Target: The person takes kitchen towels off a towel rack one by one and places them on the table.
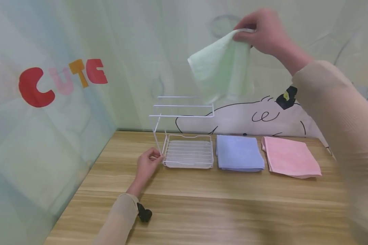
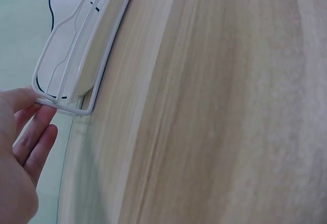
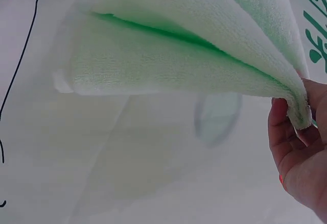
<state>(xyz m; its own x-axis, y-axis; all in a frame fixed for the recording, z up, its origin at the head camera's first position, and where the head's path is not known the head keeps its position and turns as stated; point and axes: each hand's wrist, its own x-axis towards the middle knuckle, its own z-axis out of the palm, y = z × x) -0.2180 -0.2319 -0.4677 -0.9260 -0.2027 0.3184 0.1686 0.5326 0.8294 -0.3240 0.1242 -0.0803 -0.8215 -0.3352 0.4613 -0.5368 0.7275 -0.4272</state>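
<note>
High above the table my right hand (image 1: 265, 32) pinches a light green towel (image 1: 222, 66) by its top corner. The towel hangs in loose folds, its lower edge overlapping the top bars of a white wire rack (image 1: 184, 116) in the head view. In the right wrist view, thumb and fingers grip the bunched corner of the green towel (image 3: 179, 66). My left hand (image 1: 148, 165) holds the rack's lower left side, low over the table. Seen from the left wrist, its thumb and fingers pinch the rack's white wire frame (image 2: 61, 104). A pale tray (image 1: 188, 153) lies in the rack's base.
Right of the rack lies a folded blue towel (image 1: 240, 153), with a folded pink towel (image 1: 290, 157) beyond it. All stand near the back of the wood-grain table (image 1: 202, 204). A printed curtain (image 1: 135, 51) hangs behind and to the left.
</note>
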